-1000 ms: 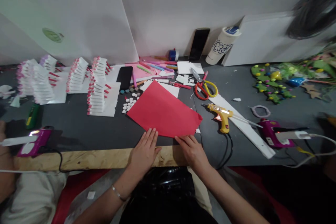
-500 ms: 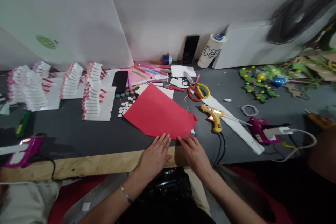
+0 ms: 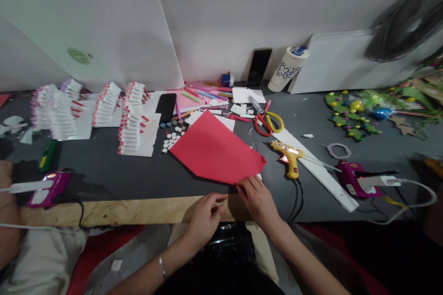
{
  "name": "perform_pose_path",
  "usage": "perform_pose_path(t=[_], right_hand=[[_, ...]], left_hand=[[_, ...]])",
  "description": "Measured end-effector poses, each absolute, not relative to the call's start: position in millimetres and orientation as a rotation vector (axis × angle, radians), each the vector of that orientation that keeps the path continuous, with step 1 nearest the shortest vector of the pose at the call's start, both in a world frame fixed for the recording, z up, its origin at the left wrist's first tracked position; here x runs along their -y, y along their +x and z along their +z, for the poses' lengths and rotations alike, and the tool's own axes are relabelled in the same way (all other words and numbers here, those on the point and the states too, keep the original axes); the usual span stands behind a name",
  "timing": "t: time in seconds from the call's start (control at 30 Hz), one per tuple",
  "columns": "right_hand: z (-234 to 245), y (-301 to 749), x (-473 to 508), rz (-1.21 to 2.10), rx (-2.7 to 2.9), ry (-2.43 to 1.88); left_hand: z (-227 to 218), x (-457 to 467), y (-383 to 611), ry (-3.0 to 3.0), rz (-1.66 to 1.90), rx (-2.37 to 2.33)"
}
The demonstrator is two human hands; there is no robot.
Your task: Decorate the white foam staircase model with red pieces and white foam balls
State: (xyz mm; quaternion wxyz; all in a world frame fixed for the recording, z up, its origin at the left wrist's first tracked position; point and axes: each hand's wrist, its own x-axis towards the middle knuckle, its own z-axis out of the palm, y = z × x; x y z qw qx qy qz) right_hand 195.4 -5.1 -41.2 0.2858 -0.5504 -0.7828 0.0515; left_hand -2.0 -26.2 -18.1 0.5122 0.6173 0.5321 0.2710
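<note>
Red paper [image 3: 218, 150], big and flat, in the middle of the dark table [image 3: 104, 179] in the head view, with a small bent-up bit at its right corner. Near edge a little back from the wooden strip [image 3: 138, 212] along the table's front. On that near edge, toward the right: the right hand [image 3: 256, 197], bent over, fingertips touching the paper. Cannot tell whether pinching it or only pressing. Off the paper, near the right hand: the left hand [image 3: 206, 216], over the wooden strip, loosely curled, with a gap between thumb and fingers and nothing seen inside. Both hands apart, not touching. Left of the paper, little white dots [image 3: 172, 138]; right of it, a yellow glue gun [image 3: 290, 153] and, farther back, scissors [image 3: 258, 106] with red and yellow handles. Seems to be at a folding step, along the near edge. For the next move, probably best to hold that edge steady with one hand and smooth gently along it with the other, so as not to crease it crooked.
</note>
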Motion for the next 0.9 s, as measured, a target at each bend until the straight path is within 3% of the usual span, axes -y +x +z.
perform_pose_path(t=[0.1,0.23,0.43,0.6,0.7,0.9], right_hand=[[-32.7,184.0,17.6,0.176,2.034,-1.466],[-21.2,166.8,32.3,0.248,2.046,-1.432],[8.1,213.2,4.4,0.23,1.942,-1.43],[26.2,289.5,-73.7,0.116,1.818,-1.783],[25.5,310.1,-123.2,0.135,1.986,-2.039],[3.7,311.7,-187.3,0.166,2.062,-2.158]], left_hand=[[-14.0,22.4,13.2,0.864,0.754,-1.211],[-15.0,13.2,20.7,0.587,0.904,-1.221],[-7.2,11.3,2.6,0.618,0.931,-1.307],[10.3,9.2,-30.3,0.704,0.914,-1.388],[18.7,9.2,-53.5,0.805,0.894,-1.427],[49.7,13.3,-84.1,1.009,0.867,-1.527]])
